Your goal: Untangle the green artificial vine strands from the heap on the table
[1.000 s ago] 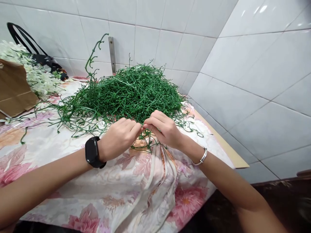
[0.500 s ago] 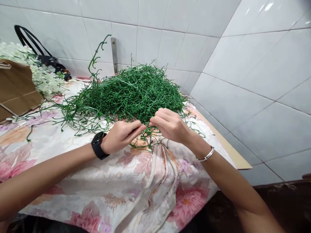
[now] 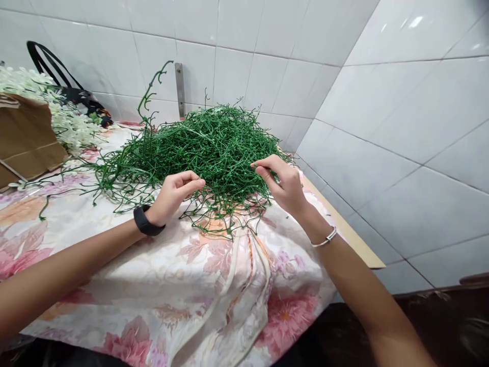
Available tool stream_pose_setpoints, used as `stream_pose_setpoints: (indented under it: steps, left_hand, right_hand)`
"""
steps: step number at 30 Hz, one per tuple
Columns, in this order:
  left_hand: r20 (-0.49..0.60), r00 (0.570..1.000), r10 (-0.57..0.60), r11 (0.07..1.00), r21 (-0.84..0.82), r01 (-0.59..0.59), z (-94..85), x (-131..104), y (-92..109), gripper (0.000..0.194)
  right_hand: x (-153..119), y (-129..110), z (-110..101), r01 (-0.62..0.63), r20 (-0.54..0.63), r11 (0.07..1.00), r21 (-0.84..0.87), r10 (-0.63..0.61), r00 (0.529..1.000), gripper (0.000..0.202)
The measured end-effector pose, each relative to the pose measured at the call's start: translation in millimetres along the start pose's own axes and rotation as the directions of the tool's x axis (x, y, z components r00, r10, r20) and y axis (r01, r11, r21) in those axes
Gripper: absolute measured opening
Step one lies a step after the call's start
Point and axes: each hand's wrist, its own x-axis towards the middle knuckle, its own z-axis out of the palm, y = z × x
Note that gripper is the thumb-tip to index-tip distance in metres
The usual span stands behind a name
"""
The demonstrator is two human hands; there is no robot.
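A large heap of thin green plastic stems (image 3: 214, 148) lies on the flower-patterned cloth (image 3: 153, 265). My left hand (image 3: 178, 196), with a black band at the wrist, is in a pinch at the heap's front edge; whatever lies between its fingertips is too small to make out. My right hand (image 3: 282, 183), with a silver bangle at the wrist, is also pinched, over the right front of the heap. A tiny dark bit shows at its fingertips, too small to name. Loose stems spread on the cloth between and below the hands.
White artificial flowers (image 3: 72, 127) and a brown cardboard box (image 3: 30, 142) stand at the left, with a dark bag (image 3: 82, 99) behind them. A metal bracket (image 3: 179, 89) is on the tiled wall (image 3: 252, 30). A board edge (image 3: 355, 239) shows along the right side.
My hands have moved apart from near-touching fingertips. The left went left and slightly up, the right went right and up. The view has shifted slightly.
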Motion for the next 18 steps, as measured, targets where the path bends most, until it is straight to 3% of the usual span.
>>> stream_pose_setpoints:
  steps: [7, 18]
  left_hand:
    - [-0.03, 0.999, -0.044, 0.989, -0.141, 0.04, -9.4, 5, 8, 0.011]
    - [-0.04, 0.994, 0.104, 0.975, -0.194, -0.11, -12.3, 5, 13, 0.019]
  right_hand:
    - [-5, -2, 11, -0.084, 0.118, 0.996, -0.016, 0.085, 0.989, 0.021]
    - [-8, -20, 23, -0.014, 0.24, 0.992, 0.123, -0.016, 0.971, 0.016]
